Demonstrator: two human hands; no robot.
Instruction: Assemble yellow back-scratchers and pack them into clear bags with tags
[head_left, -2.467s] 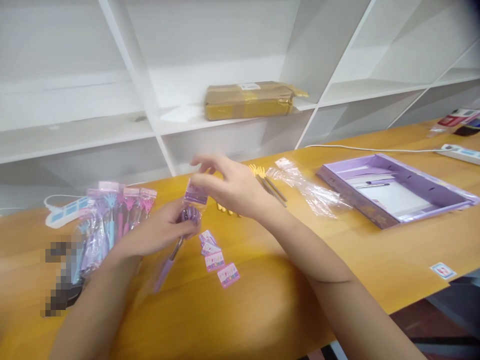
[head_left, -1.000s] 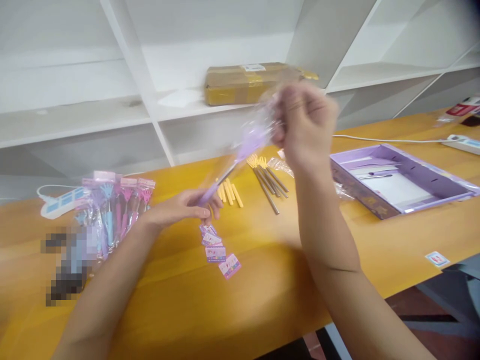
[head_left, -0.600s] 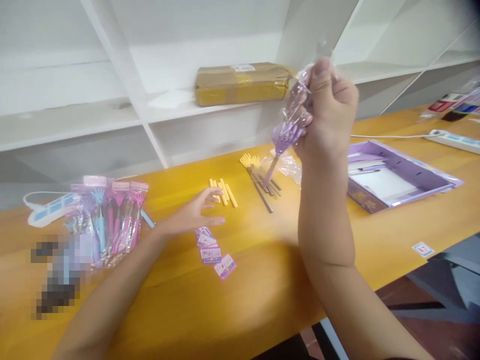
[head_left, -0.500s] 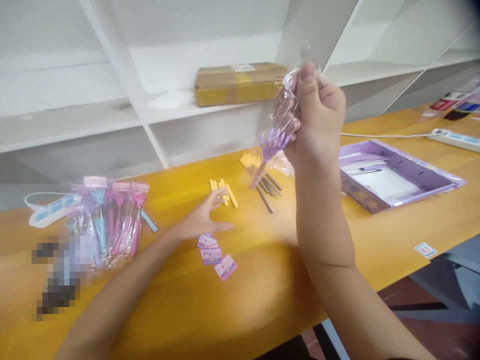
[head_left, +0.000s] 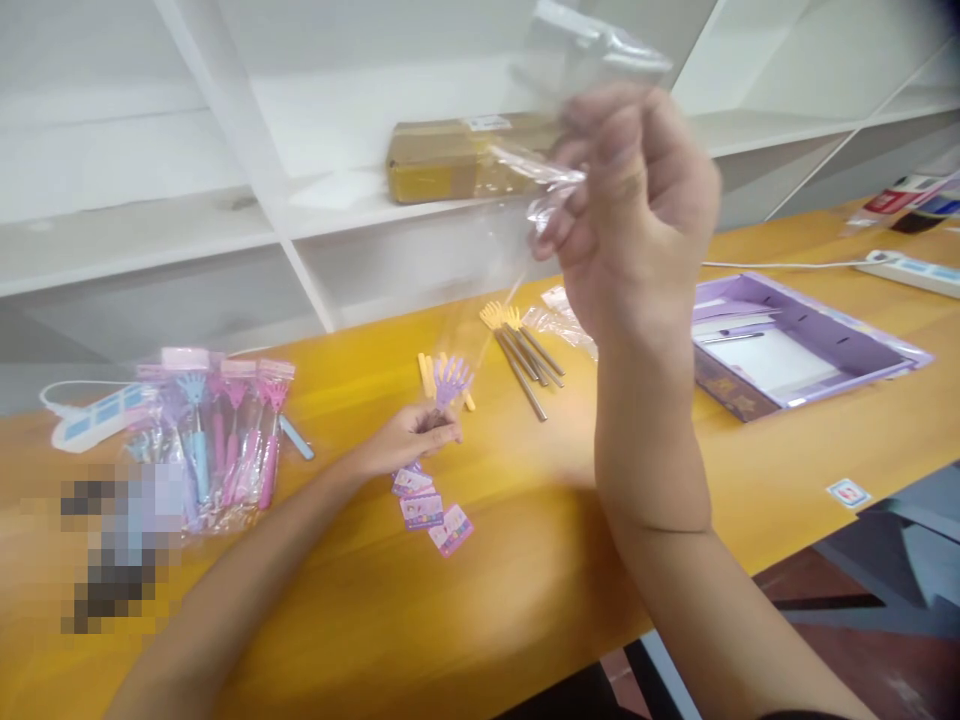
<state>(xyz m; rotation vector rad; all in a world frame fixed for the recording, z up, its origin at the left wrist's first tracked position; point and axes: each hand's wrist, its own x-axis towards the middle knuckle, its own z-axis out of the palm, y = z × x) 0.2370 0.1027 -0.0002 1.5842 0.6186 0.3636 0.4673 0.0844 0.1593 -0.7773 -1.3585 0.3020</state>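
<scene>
Over the table, my left hand [head_left: 416,438] is closed around the lower part of a purple hand-shaped back scratcher head [head_left: 452,380]. High on the right, my right hand [head_left: 637,190] pinches a clear plastic bag [head_left: 600,40], smeared by motion. The film stretches down towards the purple scratcher; I cannot tell whether the scratcher is inside it. Behind my left hand lie yellow handles [head_left: 426,375], partly covered. Further right are yellow scratcher heads on metal rods [head_left: 525,358]. Several small printed cards [head_left: 422,509] lie overlapping just below my left hand.
Bagged pink, blue and purple scratchers [head_left: 232,430] lie at left beside a power strip [head_left: 97,415]. On the right stand a purple box tray [head_left: 802,395] and another power strip [head_left: 915,272]. A taped cardboard box [head_left: 435,165] sits on the white shelf behind.
The purple scratcher, earlier hanging below my right hand, is now lower and in my left hand, whose fingers have closed. My right hand has moved slightly up and right, with the bag spread out.
</scene>
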